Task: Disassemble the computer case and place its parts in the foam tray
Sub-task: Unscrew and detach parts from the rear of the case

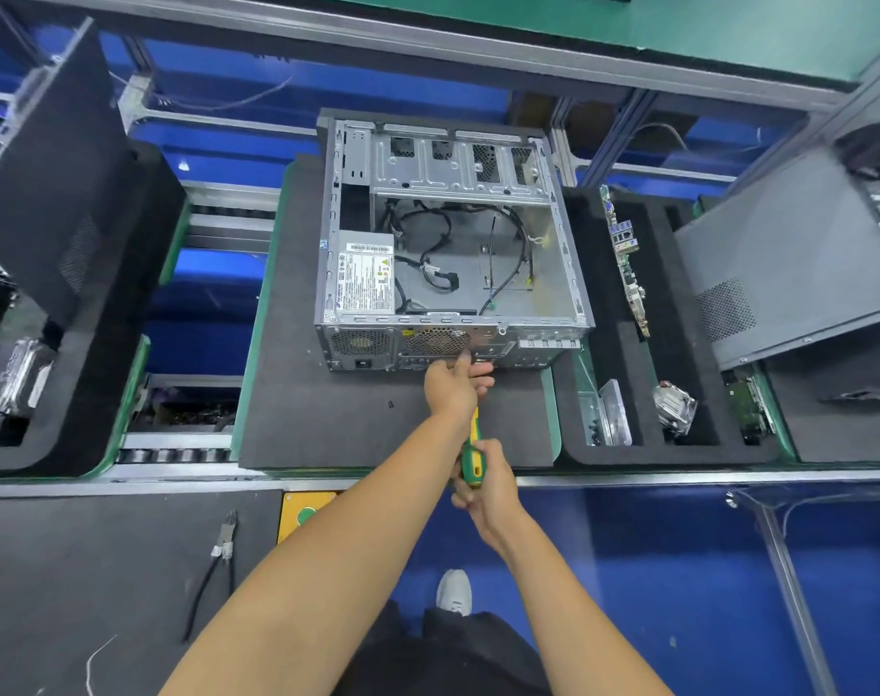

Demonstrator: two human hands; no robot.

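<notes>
The right hand (483, 487) grips the screwdriver (472, 452) handle; the left hand (453, 384) pinches its shaft at the computer case (448, 243) rear panel, frame centre. The tip should sit straight in the screw.

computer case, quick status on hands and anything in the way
Right hand grips screwdriver; left hand steadies its tip at computer case rear panel. Power supply and cables still inside. Nothing blocking.

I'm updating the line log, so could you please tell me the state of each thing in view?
Computer case: side open, on foam mat.
Power supply: still inside the case.
Screwdriver: held at the case's rear.
Left hand: gripping the screwdriver's shaft.
Right hand: gripping the handle.
Circuit board: upright in foam tray.
Pliers: lying unused.
</notes>
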